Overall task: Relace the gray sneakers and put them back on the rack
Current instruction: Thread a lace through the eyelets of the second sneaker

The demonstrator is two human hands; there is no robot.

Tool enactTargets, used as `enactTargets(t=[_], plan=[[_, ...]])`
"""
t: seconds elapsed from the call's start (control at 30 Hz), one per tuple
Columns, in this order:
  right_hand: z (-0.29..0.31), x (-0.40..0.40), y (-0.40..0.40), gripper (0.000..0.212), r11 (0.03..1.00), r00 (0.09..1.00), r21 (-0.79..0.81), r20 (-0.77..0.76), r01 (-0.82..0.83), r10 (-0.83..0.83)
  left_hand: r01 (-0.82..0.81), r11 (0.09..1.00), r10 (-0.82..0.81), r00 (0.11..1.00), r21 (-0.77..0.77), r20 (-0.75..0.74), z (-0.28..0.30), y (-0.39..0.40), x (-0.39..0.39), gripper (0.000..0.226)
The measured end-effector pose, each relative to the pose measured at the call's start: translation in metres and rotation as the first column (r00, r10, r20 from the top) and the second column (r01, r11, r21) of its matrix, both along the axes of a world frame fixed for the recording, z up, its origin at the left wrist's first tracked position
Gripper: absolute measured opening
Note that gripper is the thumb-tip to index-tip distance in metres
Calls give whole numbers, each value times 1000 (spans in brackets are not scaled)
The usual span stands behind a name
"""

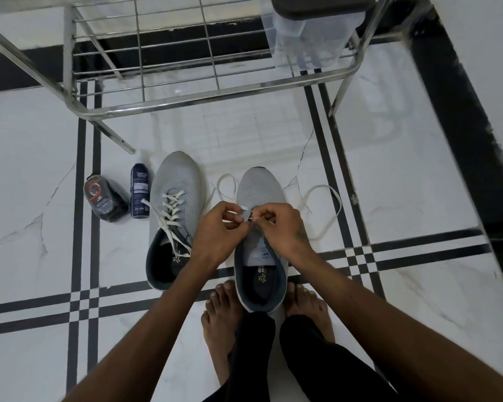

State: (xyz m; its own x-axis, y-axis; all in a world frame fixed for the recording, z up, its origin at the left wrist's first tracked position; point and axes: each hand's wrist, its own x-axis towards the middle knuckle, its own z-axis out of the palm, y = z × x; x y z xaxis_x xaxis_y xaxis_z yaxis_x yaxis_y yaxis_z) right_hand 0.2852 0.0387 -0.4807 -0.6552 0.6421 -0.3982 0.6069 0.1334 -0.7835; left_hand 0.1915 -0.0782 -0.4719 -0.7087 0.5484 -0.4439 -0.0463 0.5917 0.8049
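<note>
Right gray sneaker (260,195) stands on the tiled floor (389,175), heel between the person's bare feet, toe toward the rack (186,94). Left hand (218,230) and right hand (282,227) meet over its lower eyelets, fingers of each pinching the white lace (331,198), which loops loose on the floor either side of the toe. Left gray sneaker (177,181) lies just beside it, laced, ends untied. A spray bottle (140,192) and a dark applicator (105,200) stand beyond that.

Two gray sneakers are sitting side by side on the floor, toes toward the metal rack (204,97): the laced sneaker (173,219) and the unlaced sneaker (260,242), its white lace (328,210) looping loose.
</note>
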Motion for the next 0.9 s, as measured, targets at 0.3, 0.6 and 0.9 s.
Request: enactTargets(t=[0.3,0.6,0.9], plan=[[0,-2,-3,8,1000,1000,1,18,12,-12,6,1000,-5,1000,26,-13,-6,-3,0,19],[4,0,-15,12,998,997,7,-36,68,-68,11,995,-10,1000,100,-4,-11,-8,-2,9],[0,51,-27,16,971,999,240,43,-12,2,-328,933,313,943,147,112,-4,-4,5,14]])
